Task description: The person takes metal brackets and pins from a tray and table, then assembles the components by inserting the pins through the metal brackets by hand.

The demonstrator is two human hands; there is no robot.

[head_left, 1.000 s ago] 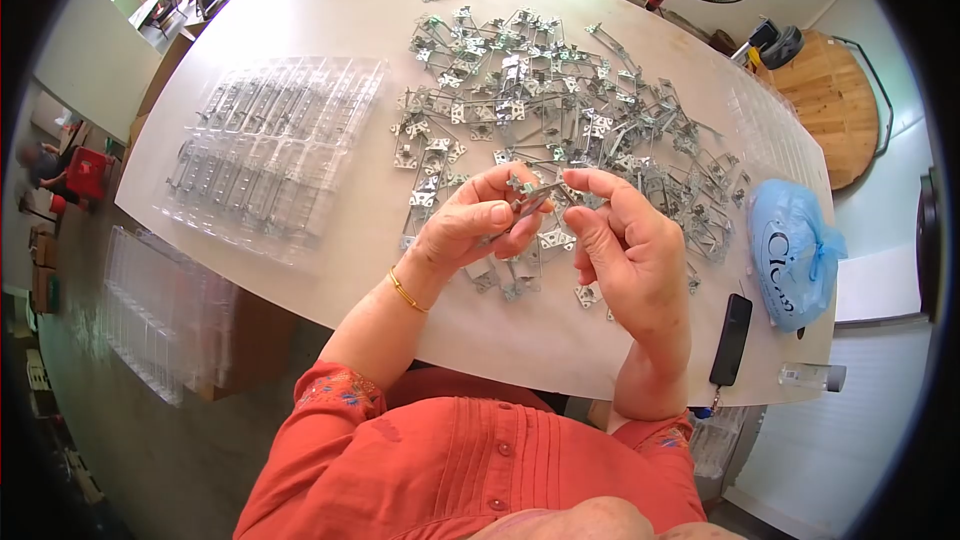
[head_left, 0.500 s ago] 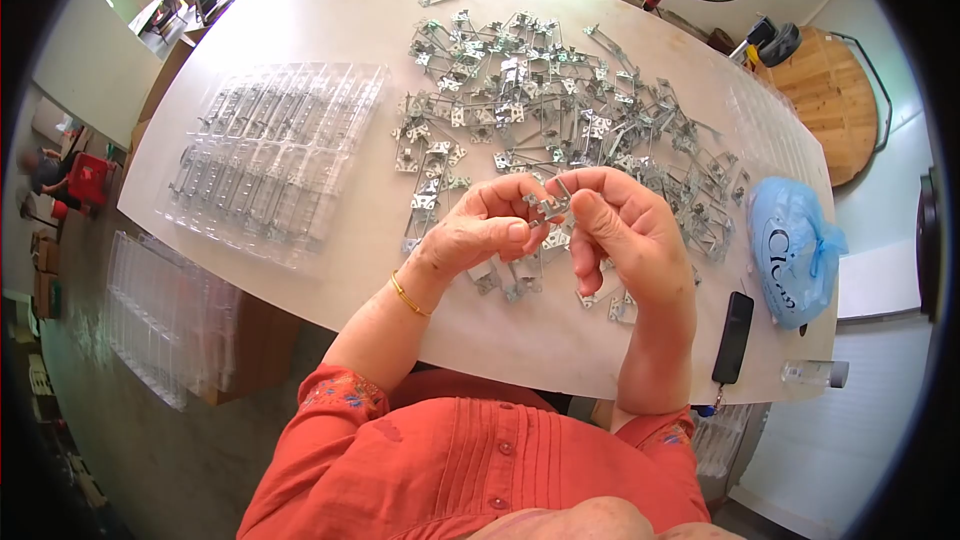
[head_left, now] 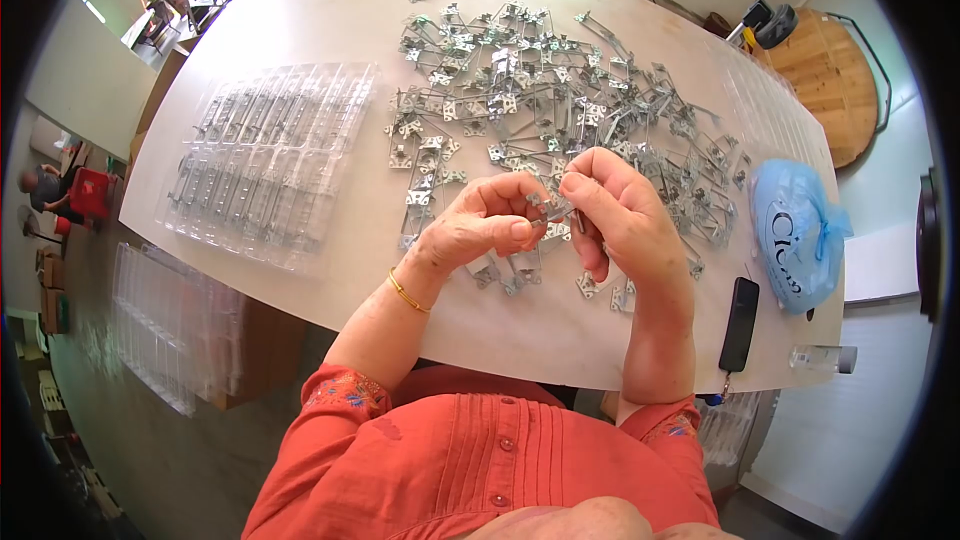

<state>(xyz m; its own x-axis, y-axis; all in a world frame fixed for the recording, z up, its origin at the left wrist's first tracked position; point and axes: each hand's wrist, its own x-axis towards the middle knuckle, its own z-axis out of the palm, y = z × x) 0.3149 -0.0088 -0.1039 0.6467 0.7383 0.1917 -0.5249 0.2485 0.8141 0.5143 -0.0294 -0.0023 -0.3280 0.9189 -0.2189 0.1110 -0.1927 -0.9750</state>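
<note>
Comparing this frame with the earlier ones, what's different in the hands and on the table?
The right hand has closed its thumb, apart from the index finger at first, and appears to pinch the metal bracket, which has turned to a different angle. The left hand keeps its hold. The bracket pile, clear trays, phone and blue bag stay put.

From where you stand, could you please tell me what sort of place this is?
Probably a small assembly or packing workshop: loose metal brackets are heaped on the white table, a clear plastic tray holds rows of metal parts, and more clear trays stand beside the table.
</note>
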